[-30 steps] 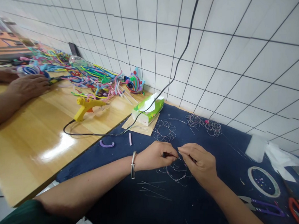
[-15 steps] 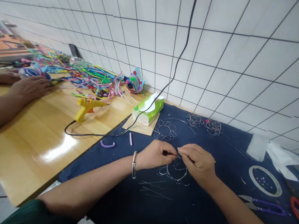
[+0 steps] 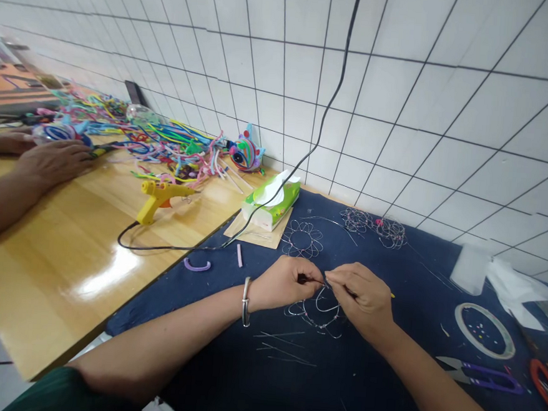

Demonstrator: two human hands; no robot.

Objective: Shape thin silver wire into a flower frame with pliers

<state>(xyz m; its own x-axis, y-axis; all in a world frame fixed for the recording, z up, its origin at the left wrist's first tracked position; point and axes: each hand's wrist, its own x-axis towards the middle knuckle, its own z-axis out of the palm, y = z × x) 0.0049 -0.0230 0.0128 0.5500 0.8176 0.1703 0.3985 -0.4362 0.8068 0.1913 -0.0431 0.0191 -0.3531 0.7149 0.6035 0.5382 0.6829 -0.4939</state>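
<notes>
My left hand (image 3: 287, 283) and my right hand (image 3: 362, 296) meet fingertip to fingertip over a dark blue cloth (image 3: 229, 302). Both pinch the top of a thin silver wire flower (image 3: 316, 310), whose looped petals hang below my fingers and touch the cloth. A metal bangle sits on my left wrist. A small yellow tip sticks out behind my right hand. Several straight cut wire pieces (image 3: 282, 350) lie just in front of my hands.
A finished wire flower (image 3: 302, 239) and two tangled wire pieces (image 3: 374, 227) lie beyond my hands. Nearby are a green tissue pack (image 3: 271, 202), a yellow glue gun (image 3: 160, 195) with its black cord, purple snips (image 3: 487, 377), a tape ring (image 3: 483, 330), and another person's hand (image 3: 52, 160) by colourful pipe cleaners (image 3: 166, 141).
The wire flower has turned slightly and shifted a little left under my fingers. My hands have stayed in the same spot.
</notes>
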